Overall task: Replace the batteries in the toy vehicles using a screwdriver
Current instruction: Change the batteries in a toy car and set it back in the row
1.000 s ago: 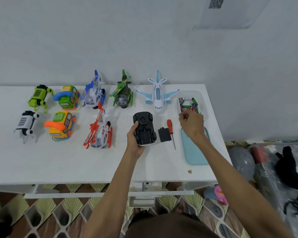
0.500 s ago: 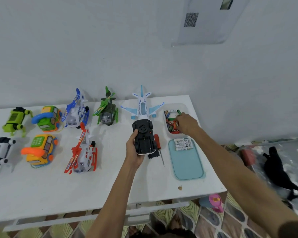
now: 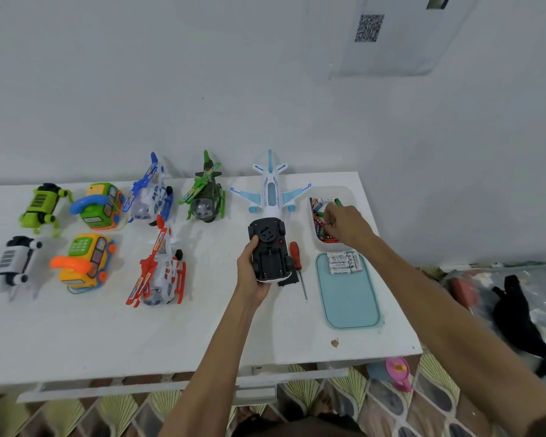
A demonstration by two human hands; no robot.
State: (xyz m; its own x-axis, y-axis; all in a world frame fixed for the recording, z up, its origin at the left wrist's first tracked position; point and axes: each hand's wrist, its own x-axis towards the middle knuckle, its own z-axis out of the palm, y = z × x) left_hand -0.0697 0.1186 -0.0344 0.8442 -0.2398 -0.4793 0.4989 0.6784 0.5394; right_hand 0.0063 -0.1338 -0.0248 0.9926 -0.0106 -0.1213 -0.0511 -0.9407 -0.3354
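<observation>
White table [image 3: 76,335]: toys [image 3: 271,193], screwdriver [image 3: 295,258], teal tray [image 3: 349,301].

Right hand [image 3: 347,227] now farther into battery tub [image 3: 344,190]

A white table [image 3: 108,335] stands against a plain white wall [image 3: 202,89] bearing a QR-code sheet [image 3: 391,48], above leaf-patterned floor tiles [image 3: 388,414].

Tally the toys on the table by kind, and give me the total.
helicopters: 3
robot dogs: 2
telephone buses: 2
airplane: 1
car, held upside down: 1
Total: 9
</observation>
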